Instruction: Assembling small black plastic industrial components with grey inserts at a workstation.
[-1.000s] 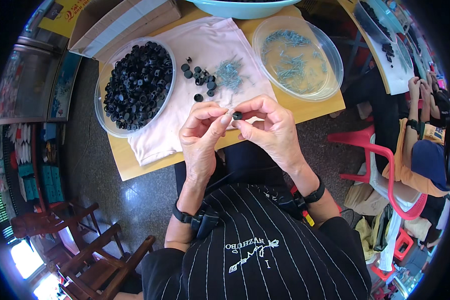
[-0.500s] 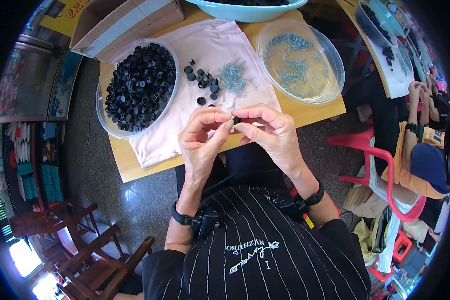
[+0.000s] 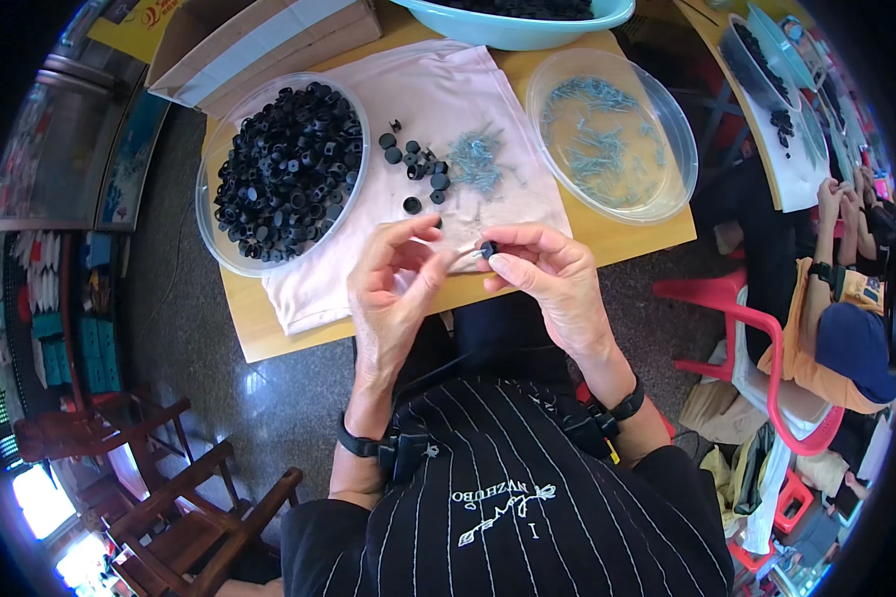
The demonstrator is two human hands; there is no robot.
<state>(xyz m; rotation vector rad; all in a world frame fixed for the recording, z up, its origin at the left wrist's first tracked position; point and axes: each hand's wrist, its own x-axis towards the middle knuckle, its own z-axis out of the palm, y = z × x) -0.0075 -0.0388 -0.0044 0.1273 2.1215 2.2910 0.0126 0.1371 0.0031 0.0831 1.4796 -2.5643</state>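
In my right hand [image 3: 556,284], a small black plastic cap [image 3: 489,250] is pinched between thumb and forefinger, with a thin silver screw [image 3: 477,255] sticking out toward the left. My left hand [image 3: 393,284] is apart from it, its fingers spread and holding nothing that shows. Both hands are over the near edge of a pale pink cloth [image 3: 314,289]. Beyond them on the cloth lie several loose black caps [image 3: 440,182] and a heap of silver screws [image 3: 476,161]. To the left, a clear round tub [image 3: 207,234] is full of black caps.
A clear tub [image 3: 657,204] with scattered screws stands at the right of the wooden table [image 3: 254,333]. Behind are a cardboard box [image 3: 259,55] and a light blue basin [image 3: 523,35] of black parts. A red chair [image 3: 767,343] and another seated person [image 3: 846,328] are at right.
My left hand has let go and drawn away to the left, its fingers opening. The right hand keeps the cap, now plainly visible with the screw in it. The view has shifted slightly.
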